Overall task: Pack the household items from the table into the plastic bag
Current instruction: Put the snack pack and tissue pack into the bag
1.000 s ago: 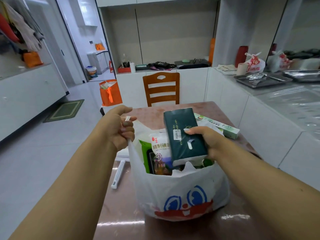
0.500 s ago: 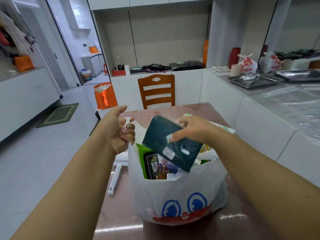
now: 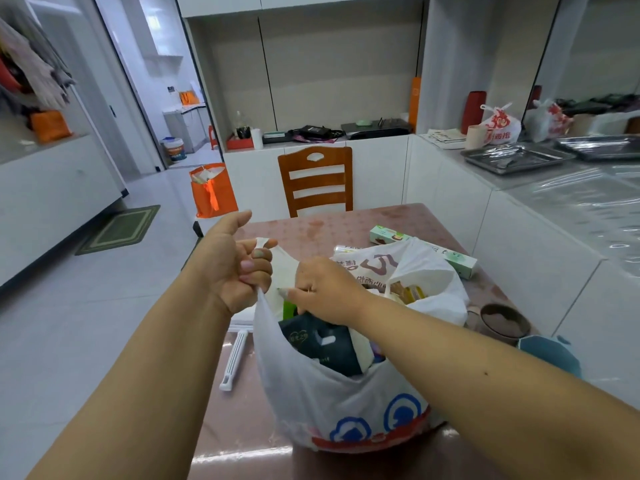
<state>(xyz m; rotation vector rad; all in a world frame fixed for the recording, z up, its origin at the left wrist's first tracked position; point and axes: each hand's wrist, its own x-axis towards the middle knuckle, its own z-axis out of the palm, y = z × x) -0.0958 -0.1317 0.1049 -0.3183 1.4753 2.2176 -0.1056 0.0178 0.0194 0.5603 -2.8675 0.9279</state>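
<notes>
My left hand (image 3: pixel 235 263) grips the plastic bag's (image 3: pixel 346 403) left handle, fingers curled tight round it, thumb up, lifting that side. My right hand (image 3: pixel 327 289) is over the bag mouth, fingers curled down onto the dark green tissue pack (image 3: pixel 318 341) sitting inside the opening; can't tell if I'm pinching it or just pressing. Bag stands near the tabletop's (image 3: pixel 346 225) front-left part, close to the left edge. White clip stick (image 3: pixel 234 360) lies just left of the bag by that edge. Green-white box (image 3: pixel 457 263) lies behind the bag toward the right edge. Brown bowl (image 3: pixel 504 322) near the right edge. Far end before the wooden chair (image 3: pixel 316 181) is free.
</notes>
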